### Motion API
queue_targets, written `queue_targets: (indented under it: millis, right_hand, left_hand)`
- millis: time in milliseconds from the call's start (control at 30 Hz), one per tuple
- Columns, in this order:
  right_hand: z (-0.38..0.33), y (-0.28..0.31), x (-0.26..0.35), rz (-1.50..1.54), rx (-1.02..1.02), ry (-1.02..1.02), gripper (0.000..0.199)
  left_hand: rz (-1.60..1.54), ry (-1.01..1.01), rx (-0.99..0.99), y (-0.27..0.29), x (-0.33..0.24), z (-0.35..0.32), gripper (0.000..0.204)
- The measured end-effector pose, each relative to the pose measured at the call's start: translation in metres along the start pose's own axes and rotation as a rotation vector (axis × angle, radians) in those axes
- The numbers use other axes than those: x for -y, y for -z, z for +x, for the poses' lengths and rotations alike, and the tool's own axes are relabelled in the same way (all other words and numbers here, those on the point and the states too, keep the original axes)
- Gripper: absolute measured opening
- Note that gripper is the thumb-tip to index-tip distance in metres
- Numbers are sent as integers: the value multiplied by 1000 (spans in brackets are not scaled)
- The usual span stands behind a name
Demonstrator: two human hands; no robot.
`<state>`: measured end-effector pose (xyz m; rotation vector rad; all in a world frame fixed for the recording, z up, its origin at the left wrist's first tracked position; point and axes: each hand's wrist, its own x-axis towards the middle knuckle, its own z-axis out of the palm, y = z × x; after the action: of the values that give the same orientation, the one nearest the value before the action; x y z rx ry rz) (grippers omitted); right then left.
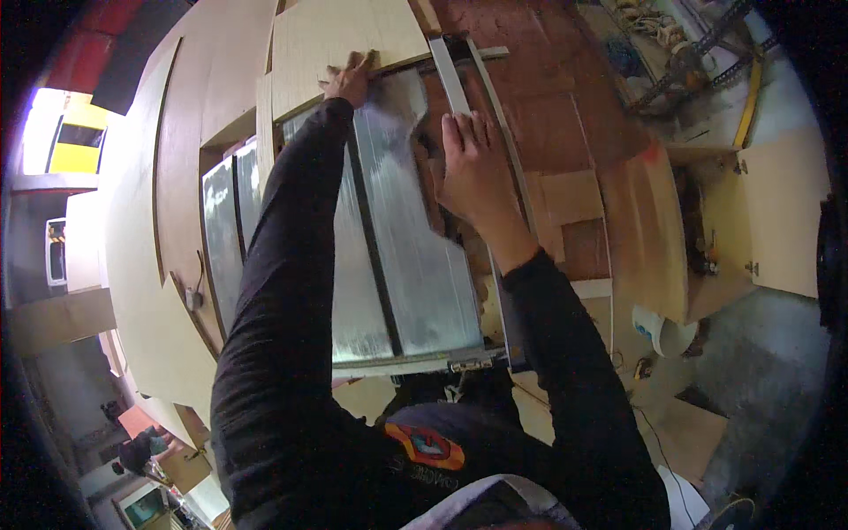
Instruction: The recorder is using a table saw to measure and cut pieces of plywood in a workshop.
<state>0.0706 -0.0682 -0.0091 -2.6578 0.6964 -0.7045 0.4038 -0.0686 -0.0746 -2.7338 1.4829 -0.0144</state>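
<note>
My left hand (351,81) lies on the near edge of a pale plywood board (349,35), fingers stretched over its top face. My right hand (473,172) is closed at the near end of a flat light-grey strip (448,74), which points away from me; its palm side is hidden. Between my arms lies a shiny silvery panel (411,212) with dark bands running along it and a stepped right edge. A thin long rail (512,150) runs just right of my right hand.
A reddish-brown work surface (552,106) spreads to the right, with cardboard-coloured pieces (570,196) on it. Large wooden panels (199,97) stand at the left. An open cabinet (720,230) is at far right. A cable (658,433) trails at lower right. Another person (140,449) is at lower left.
</note>
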Motion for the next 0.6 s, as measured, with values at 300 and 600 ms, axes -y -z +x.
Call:
queue_targets:
  millis: [300, 600]
  right_hand:
    - [15, 3, 21, -85, 61, 57, 66]
    - [12, -8, 18, -13, 88, -36, 69]
  left_hand:
    - [233, -372, -232, -4, 94, 58, 66]
    - [416, -332, -656, 70, 135, 106, 29]
